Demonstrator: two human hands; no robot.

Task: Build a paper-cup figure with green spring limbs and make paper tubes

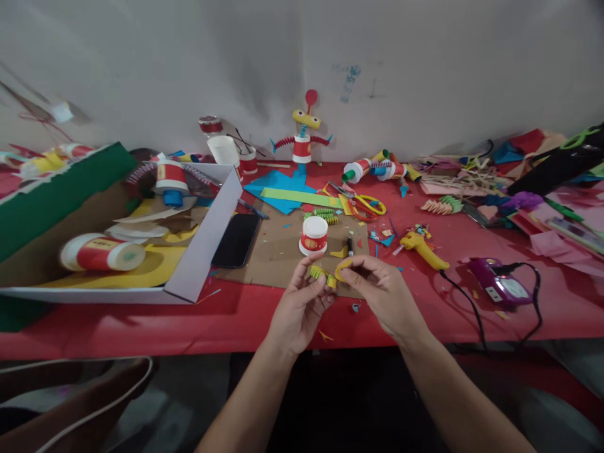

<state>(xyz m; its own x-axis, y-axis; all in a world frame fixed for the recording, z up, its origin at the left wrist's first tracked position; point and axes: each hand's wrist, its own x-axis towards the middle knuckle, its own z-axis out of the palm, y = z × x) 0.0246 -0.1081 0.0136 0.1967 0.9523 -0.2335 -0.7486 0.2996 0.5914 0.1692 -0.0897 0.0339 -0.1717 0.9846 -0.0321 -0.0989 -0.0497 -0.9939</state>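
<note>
Here, the left hand (301,306), half curled, is pinching a pleated strip (316,272) just below the frame's centre; the right hand (381,289), nearly closed, is gripping a yellow piece (342,269) beside it.

The single view looks from the person's head, facing forward and steeply down across the table (250,324). It sits close above the near edge, with the left hand (298,308) and right hand (383,296) just below centre, and reaches wide to the wall (165,69) behind.
</note>
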